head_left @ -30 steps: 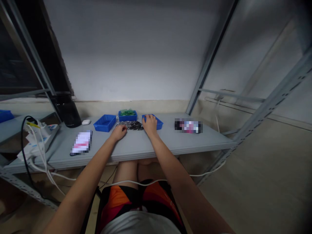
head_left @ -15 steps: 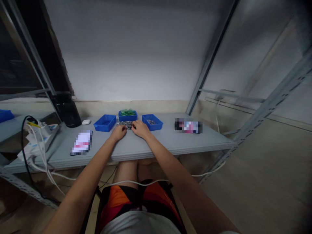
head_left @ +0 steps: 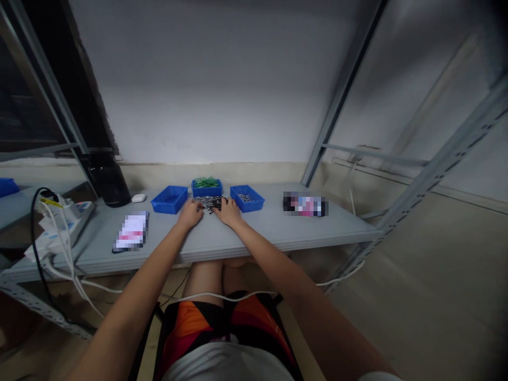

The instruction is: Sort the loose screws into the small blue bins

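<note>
A loose pile of small metal pieces [head_left: 209, 202], silvery with some dark ones, lies on the grey tabletop between my two hands. At the pile's left edge is my left hand [head_left: 192, 212], its fingers curled together; whatever they pinch is too small to make out. My right hand [head_left: 229, 213] reaches onto the right side of the pile, thumb and fingers apart around dark pieces. Just behind the pile stands a blue bin of green pieces [head_left: 207, 188]. To the right, another blue bin [head_left: 254, 204] contains silvery metal pieces. A third blue bin [head_left: 170, 201] sits left, with no contents visible.
A phone [head_left: 132, 231] with a blurred screen lies at the left, and another blurred item [head_left: 305, 205] at the right. A white case [head_left: 138, 198], a black container [head_left: 110, 182] and a power strip with cables [head_left: 65, 230] occupy the left end. Metal shelf posts [head_left: 345, 95] flank the table.
My right hand's thumb and fingers have spread, uncovering dark pieces at the pile's right side. My left hand has shifted slightly left. The bins have stayed in place.
</note>
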Demonstrator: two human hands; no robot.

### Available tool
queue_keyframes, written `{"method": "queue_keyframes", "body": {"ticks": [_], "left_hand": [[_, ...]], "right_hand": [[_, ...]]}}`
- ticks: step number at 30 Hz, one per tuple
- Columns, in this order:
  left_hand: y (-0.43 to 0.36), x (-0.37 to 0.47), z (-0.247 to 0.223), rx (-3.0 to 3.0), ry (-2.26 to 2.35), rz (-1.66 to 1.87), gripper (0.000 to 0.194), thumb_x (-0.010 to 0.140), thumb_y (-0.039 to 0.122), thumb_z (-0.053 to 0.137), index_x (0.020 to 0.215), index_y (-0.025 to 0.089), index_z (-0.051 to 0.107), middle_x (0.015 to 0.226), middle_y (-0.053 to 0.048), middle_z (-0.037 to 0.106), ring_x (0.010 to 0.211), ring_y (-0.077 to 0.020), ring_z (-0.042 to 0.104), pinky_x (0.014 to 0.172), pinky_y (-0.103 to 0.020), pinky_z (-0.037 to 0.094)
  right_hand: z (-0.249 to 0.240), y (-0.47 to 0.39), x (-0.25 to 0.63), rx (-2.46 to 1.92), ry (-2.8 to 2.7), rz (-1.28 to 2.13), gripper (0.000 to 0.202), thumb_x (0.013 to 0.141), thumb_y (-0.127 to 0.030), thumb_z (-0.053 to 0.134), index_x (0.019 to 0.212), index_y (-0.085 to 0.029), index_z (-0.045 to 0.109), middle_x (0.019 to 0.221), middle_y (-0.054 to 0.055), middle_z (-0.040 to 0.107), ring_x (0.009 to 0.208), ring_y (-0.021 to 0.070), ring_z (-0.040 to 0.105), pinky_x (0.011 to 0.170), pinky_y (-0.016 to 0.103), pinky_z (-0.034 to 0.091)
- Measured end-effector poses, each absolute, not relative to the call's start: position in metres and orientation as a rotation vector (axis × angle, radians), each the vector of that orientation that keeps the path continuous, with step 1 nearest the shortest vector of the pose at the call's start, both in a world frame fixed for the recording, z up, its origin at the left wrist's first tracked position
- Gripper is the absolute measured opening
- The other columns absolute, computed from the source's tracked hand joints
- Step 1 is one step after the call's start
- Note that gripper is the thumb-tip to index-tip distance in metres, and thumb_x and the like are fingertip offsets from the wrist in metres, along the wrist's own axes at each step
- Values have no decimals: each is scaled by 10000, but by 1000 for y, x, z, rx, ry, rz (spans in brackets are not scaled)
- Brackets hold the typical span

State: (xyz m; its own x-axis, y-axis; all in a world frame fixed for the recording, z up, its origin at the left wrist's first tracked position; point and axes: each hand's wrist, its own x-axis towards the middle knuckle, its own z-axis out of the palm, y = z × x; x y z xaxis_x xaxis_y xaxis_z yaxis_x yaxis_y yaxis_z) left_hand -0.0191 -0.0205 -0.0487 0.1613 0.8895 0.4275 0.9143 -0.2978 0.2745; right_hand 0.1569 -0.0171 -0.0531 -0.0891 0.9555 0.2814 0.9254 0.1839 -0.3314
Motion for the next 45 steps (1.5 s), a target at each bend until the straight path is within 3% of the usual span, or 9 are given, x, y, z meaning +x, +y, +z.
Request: {"method": "queue_keyframes", "body": {"ticks": [5,13,21,28,36,42,45], "left_hand": [[-25,-17,-48,-2284,-1933,-755,302,813,145,532,1078,123,676,1069,-146,623,1059,-270,591,978,-353,446],[-24,-17,-44,-2402,-1886,-713,298,802,91,506,1029,100,699,1015,-133,681,1018,-249,617,955,-328,456],[-27,-17,-40,-2445,-1887,-767,293,775,57,511,985,112,707,963,-106,705,921,-226,641,872,-299,483],[-27,-15,-38,-2439,-1923,-807,280,767,56,522,972,99,708,972,-112,709,920,-221,645,848,-276,483],[-30,-15,-36,-2410,-1968,-834,257,745,90,556,954,128,701,946,-86,703,899,-213,642,839,-277,488],[-30,-15,-35,-2395,-2008,-825,254,742,101,575,965,116,695,912,-83,691,870,-210,638,826,-279,491],[-31,-15,-36,-2371,-2000,-793,252,754,102,574,975,111,695,969,-100,675,912,-215,634,852,-276,486]], "right_hand": [[-58,-12,155,-1743,-2106,196,648,944,-538,375,1446,-128,351,1486,205,353,1373,344,308,1102,488,236],[-57,-11,151,-1671,-2225,288,764,930,-624,312,1521,-149,214,1572,193,188,1451,343,148,1141,484,146],[-52,-11,147,-1601,-2260,308,751,940,-612,295,1531,-158,197,1581,182,165,1456,358,120,1148,483,137],[-47,-17,156,-1526,-2345,421,965,800,-768,432,1543,-230,132,1605,135,76,1468,357,23,1165,456,107],[-54,-7,153,-1552,-2273,280,769,904,-602,430,1530,-216,205,1587,152,171,1458,334,136,1146,444,174],[-57,-5,156,-1501,-2260,239,746,905,-566,466,1511,-182,264,1559,161,251,1441,306,205,1144,416,187],[-53,-7,159,-1445,-2209,181,695,889,-541,512,1454,-162,371,1513,157,338,1398,276,291,1123,377,238]]}}
